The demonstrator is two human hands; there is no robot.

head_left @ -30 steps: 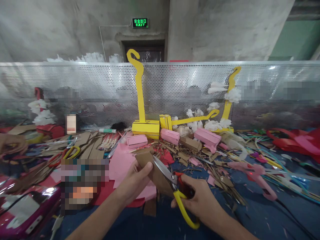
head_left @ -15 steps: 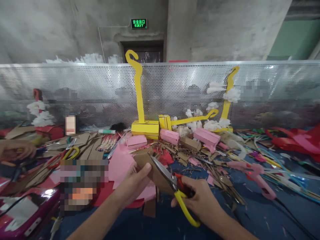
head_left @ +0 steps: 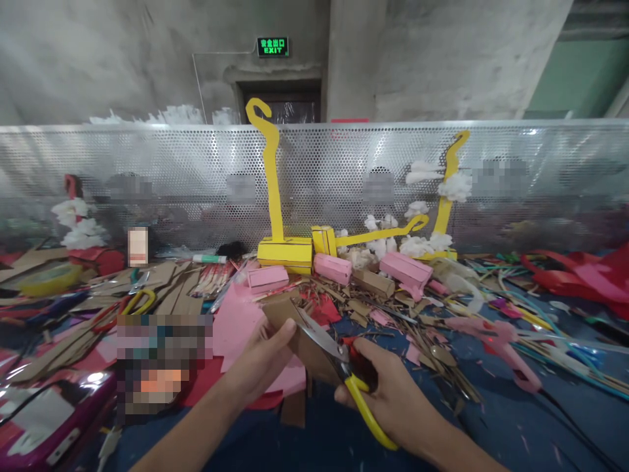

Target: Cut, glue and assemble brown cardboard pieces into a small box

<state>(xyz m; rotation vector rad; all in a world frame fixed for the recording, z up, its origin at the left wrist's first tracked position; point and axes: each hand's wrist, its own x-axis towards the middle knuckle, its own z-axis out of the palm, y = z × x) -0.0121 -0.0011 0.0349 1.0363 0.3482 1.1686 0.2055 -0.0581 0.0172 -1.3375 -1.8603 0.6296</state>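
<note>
My left hand point(head_left: 268, 351) is closed on a piece of brown cardboard point(head_left: 314, 354), thumb on top and fingers hidden beneath. In my right hand point(head_left: 388, 387) is a pair of scissors point(head_left: 322, 337) with red and yellow handles. The blades lie along the cardboard, pointing up and left toward my left thumb; whether both edges bite into it I cannot tell. Beneath the hands are pink paper point(head_left: 236, 328) and red paper point(head_left: 201, 383). Just beyond stand small pink boxes point(head_left: 268, 278) and a brown cardboard box point(head_left: 373, 284).
A yellow hook-topped stand point(head_left: 272, 190) rises from a yellow base before a perforated metal screen point(head_left: 324, 157). A pink glue gun point(head_left: 501, 337) with a black cord lies at right. Cardboard scraps point(head_left: 437, 357) litter the blue table. Another pair of scissors point(head_left: 137, 303) and yellow tape point(head_left: 49, 280) lie left.
The scissors' yellow handle has shifted slightly down and right with my right hand. My left hand stays on the cardboard. Another person's hand at far left has gone from view.
</note>
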